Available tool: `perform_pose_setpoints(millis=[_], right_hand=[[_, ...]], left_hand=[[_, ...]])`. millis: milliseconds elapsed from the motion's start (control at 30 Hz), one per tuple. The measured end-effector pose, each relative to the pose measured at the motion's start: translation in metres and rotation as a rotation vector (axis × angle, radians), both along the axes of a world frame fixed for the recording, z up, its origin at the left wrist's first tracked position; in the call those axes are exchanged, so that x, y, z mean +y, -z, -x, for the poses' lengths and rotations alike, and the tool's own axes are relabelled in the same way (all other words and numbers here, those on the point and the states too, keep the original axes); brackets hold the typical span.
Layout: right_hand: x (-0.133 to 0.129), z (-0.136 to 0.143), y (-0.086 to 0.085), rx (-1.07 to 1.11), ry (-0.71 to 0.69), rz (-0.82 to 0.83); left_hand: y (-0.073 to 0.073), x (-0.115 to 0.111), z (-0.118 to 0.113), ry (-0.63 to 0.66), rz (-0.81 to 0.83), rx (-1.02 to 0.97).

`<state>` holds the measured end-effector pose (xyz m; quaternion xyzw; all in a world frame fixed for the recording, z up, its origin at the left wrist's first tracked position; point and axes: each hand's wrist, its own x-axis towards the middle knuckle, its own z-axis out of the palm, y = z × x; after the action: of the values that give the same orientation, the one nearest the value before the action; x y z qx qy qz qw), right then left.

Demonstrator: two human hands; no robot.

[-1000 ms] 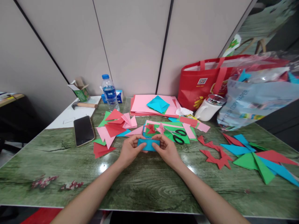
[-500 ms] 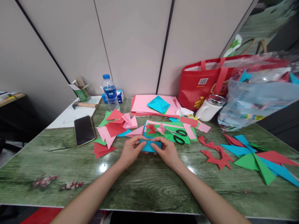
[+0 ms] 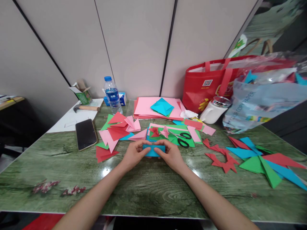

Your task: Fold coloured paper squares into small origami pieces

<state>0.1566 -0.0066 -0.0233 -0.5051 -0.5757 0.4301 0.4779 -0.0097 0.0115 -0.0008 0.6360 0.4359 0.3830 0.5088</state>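
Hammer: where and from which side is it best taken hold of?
Probably by the wooden handle, toward its right end, reaching from above and the near right with the left hand. The hammer lies flat on a white sheet, dark head left, handle pointing right; a green box stands close behind, crowding the far side.
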Motion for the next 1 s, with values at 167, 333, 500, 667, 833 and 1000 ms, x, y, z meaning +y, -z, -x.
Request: perform_pose_setpoints(millis=[167,333,500,667,833,1000], right_hand=[[0.0004,-0.0011,-0.0001,-0.086,-0.011,-0.060],[-0.0010,0.0000,-0.0009,-0.094,-0.039,-0.076],[-0.0013,0.0008,-0.0013,-0.087,-0.033,-0.056],[-0.0005,0.0008,-0.0011,-0.059,-0.025,-0.043],[0.0005,0.0007,0.0026,0.038,-0.047,-0.004],[0.0020,0.0001,0.0039,0.085,-0.004,-0.015]], left_hand=[[-0.0051,0.0006,0.0020,0.048,-0.147,0.065],[-0.0057,-0.0004,0.0025,0.132,-0.156,0.080],[-0.0041,-0.0014,0.0014,0.130,-0.124,0.063],[-0.0059,-0.0013,0.0007,0.115,-0.101,0.055],[-0.0059,-0.0012,0.0004,0.104,-0.114,0.059],[-0.0032,0.0000,0.0012,0.067,-0.141,0.098]])
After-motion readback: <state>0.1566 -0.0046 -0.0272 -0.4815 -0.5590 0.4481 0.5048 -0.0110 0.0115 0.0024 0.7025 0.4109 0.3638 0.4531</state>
